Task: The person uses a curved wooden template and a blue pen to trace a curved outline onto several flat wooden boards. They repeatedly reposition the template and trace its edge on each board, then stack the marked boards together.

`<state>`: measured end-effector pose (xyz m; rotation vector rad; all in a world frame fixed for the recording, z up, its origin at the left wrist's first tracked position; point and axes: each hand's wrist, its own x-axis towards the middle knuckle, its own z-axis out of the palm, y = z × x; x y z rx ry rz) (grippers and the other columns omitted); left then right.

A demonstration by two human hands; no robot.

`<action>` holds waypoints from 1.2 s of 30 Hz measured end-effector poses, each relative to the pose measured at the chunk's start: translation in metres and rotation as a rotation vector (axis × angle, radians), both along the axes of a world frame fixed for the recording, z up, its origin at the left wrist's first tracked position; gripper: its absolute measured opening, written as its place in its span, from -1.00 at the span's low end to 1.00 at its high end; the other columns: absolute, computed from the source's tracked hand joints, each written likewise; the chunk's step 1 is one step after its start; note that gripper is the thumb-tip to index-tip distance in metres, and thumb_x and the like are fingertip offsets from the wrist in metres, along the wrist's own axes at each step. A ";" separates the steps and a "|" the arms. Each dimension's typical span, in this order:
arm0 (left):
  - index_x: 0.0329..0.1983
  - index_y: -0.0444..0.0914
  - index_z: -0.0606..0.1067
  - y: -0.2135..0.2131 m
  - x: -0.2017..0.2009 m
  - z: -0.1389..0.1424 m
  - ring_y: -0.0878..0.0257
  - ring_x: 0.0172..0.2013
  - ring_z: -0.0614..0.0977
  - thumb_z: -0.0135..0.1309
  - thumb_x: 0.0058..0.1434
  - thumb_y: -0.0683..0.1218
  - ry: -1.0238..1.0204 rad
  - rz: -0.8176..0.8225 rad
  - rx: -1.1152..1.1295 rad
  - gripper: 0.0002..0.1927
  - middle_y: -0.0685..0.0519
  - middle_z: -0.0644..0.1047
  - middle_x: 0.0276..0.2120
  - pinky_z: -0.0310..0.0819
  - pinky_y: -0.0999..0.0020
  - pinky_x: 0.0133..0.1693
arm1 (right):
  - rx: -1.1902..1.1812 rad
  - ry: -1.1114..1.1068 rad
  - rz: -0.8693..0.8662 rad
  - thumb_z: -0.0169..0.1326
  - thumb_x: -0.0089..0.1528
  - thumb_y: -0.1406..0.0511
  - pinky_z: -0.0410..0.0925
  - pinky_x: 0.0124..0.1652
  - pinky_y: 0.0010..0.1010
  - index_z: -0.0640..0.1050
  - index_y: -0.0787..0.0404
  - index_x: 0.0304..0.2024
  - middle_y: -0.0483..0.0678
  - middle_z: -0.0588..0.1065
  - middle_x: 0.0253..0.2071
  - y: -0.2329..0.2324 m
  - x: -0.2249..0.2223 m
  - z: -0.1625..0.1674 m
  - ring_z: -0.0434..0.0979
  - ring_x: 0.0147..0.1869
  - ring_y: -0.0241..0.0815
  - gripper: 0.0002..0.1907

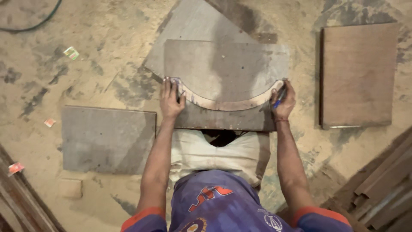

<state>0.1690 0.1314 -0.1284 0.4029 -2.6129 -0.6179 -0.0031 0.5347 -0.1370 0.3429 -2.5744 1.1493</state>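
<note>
the curved wooden template lies flat on a grey plywood sheet, its arc sagging toward the person and its two ends pointing away, so the edge can serve as a guide over the board beneath. the left hand sits on the template's left end with the fingers spread and pressed down flat, a grip that looks meant to pin the piece so it cannot slide. at the template's right end the right hand has its fingers pinched together around a blue pen, tip held against the template's outer edge. a second grey sheet lies under the first, beyond the template. left of the template a grey board rests on the sawdust floor; well to the template's right lies a brown board, and nearer the person on that side a stack of timber strips
</note>
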 end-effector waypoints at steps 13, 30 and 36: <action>0.42 -0.36 0.32 -0.005 0.000 0.019 -0.22 0.45 0.25 0.14 0.30 0.14 -0.047 0.020 0.069 -0.26 -0.27 0.25 0.44 0.16 -0.10 0.39 | 0.033 0.061 0.059 0.24 0.35 0.20 0.40 0.22 -0.08 0.46 0.35 0.26 0.26 0.53 0.18 -0.005 0.001 -0.002 0.55 0.23 0.27 -0.48; 0.45 -0.34 0.32 -0.006 -0.002 -0.005 -0.21 0.43 0.27 0.10 0.35 0.21 -0.040 0.012 0.019 -0.25 -0.27 0.25 0.45 0.13 -0.19 0.36 | 0.008 0.072 0.046 0.22 0.38 0.16 0.38 0.30 -0.11 0.45 0.32 0.28 0.23 0.51 0.20 -0.004 -0.001 0.002 0.52 0.30 0.22 -0.47; 0.43 -0.35 0.32 -0.003 -0.002 -0.006 -0.23 0.41 0.30 0.10 0.31 0.16 -0.031 0.000 0.035 -0.26 -0.28 0.26 0.44 0.17 -0.18 0.33 | 0.032 -0.008 0.005 0.28 0.31 0.12 0.38 0.26 -0.11 0.47 0.35 0.23 0.24 0.52 0.16 -0.004 -0.002 0.007 0.52 0.27 0.24 -0.42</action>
